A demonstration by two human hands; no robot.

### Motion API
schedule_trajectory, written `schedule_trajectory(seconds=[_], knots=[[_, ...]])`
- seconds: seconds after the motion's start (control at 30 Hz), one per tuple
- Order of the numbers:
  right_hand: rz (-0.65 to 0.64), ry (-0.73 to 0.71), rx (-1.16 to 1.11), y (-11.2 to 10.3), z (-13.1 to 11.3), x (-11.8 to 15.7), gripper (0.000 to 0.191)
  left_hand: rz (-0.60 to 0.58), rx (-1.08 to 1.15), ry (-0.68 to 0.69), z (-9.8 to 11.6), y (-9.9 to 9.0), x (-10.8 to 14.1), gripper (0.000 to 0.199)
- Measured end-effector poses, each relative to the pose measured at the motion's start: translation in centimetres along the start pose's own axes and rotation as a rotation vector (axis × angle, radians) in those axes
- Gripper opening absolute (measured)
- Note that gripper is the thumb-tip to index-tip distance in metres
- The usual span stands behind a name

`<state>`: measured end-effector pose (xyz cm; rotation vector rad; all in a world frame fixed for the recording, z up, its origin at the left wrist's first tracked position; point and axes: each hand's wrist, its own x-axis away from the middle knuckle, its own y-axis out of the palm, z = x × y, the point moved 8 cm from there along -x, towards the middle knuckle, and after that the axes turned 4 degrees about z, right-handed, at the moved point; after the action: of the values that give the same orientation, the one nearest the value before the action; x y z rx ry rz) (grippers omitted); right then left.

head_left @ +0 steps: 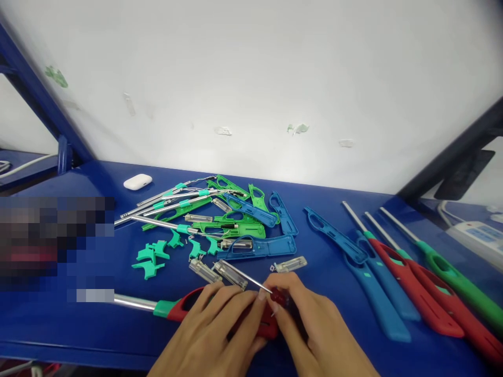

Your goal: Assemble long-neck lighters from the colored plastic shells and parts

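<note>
A red long-reach lighter (176, 310) with a green collar and a metal tube lies near the table's front edge, its tube pointing left. My left hand (220, 324) is closed over its handle and hides much of it. Beside it, my right hand (314, 319) grips a screwdriver (280, 296) by its dark red handle, the thin metal shaft pointing up and left. The fingertips of both hands meet at the right end of the lighter handle. Just beyond my hands lie clear fuel tanks (231, 273) and a blue half shell (257, 247).
Green half shells (247, 229), metal lighter tubes (157, 224) and green triggers (148, 269) are heaped at centre left. On the right lie red lighters (416, 290), a green lighter (463, 288) and blue shells (383, 293). A white earbud case (137, 181) sits near the white back wall.
</note>
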<state>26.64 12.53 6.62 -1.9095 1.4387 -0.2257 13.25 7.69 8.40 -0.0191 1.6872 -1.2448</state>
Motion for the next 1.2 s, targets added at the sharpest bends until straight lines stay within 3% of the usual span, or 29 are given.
schedule_trajectory(seconds=[0.47, 0.63, 0.97, 1.2], knots=[[0.099, -0.164, 0.123, -0.5, -1.2, -0.2, 0.029, -0.032, 0.01, -0.031, 0.1, 0.6, -0.3, 0.028], [0.096, -0.161, 0.109, -0.6, -1.4, -0.3, 0.029, 0.009, 0.046, -0.054, 0.1, 0.5, -0.6, 0.032], [0.091, -0.157, 0.092, -0.5, -1.3, -0.1, 0.027, -0.035, 0.017, -0.033, 0.2, 0.4, -0.6, 0.027], [0.114, -0.066, 0.014, -1.0, -0.3, -0.1, 0.017, -0.006, -0.016, -0.01, 0.3, 0.7, -0.6, 0.035]])
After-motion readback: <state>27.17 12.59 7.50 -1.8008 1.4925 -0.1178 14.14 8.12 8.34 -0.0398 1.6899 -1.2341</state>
